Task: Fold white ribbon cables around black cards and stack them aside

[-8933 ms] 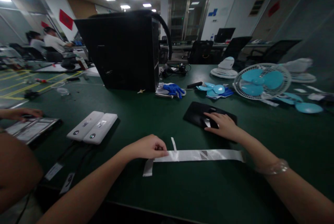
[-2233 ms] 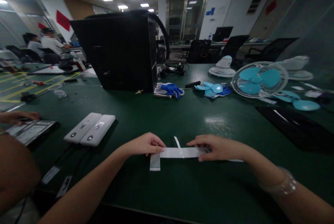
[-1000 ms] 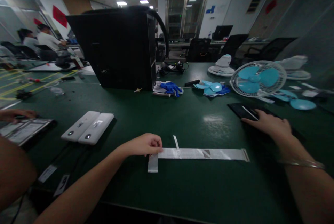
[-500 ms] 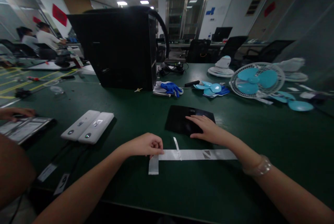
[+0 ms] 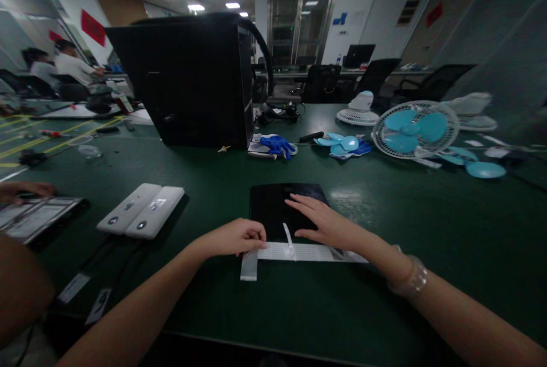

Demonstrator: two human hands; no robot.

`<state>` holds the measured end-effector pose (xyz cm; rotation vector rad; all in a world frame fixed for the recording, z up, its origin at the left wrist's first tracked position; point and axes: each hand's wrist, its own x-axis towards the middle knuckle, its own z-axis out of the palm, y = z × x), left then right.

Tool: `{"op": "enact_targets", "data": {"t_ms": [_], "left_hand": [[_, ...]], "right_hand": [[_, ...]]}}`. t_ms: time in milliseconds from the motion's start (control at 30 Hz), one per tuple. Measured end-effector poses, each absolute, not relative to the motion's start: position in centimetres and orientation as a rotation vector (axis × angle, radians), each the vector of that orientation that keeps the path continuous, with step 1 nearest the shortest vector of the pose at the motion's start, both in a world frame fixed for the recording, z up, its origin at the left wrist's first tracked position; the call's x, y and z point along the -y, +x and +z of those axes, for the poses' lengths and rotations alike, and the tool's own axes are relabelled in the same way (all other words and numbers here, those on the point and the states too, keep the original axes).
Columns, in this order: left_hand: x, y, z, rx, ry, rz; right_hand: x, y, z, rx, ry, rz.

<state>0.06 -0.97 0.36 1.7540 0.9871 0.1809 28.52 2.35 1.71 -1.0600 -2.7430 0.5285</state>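
Note:
A glossy black flat panel [image 5: 268, 207] lies on the green table. My right hand [image 5: 318, 220] rests on it, open, with fingers spread flat. Along the panel's near edge runs a long white printed strip [image 5: 311, 251]; my right wrist and forearm cover its right end. A thin white tab [image 5: 288, 236] sticks up from the strip's middle. At the left end my left hand [image 5: 245, 237] is closed, thumb and finger pinching the strip. Below those fingers a short silvery-white piece [image 5: 249, 267] hangs toward the near edge; how it joins the strip is hidden.
Two white power banks [image 5: 143, 210] with cables lie to the left. Another person's hand [image 5: 29, 190] rests at a dark-edged device [image 5: 43, 216]. A large black case [image 5: 183, 82] stands behind. Blue gloves [image 5: 277, 145], fan blades [image 5: 339, 143] and a fan [image 5: 414, 129] lie farther back.
The black panel has slid left and toward me under my right hand, up to the strip. My left hand stays at the strip's left end. The view has shifted slightly.

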Motion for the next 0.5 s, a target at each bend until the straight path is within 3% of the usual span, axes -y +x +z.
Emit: {"op": "enact_targets", "data": {"t_ms": [233, 500], "left_hand": [[0.6, -0.2, 0.7, -1.074, 1.758, 0.348], [0.2, -0.2, -0.2, -1.197, 1.787, 0.479]], "right_hand": [[-0.9, 28.6, 2.8, 2.79, -0.742, 0.401], [-2.0, 29.1, 1.7, 2.86, -0.794, 0.138]]}}
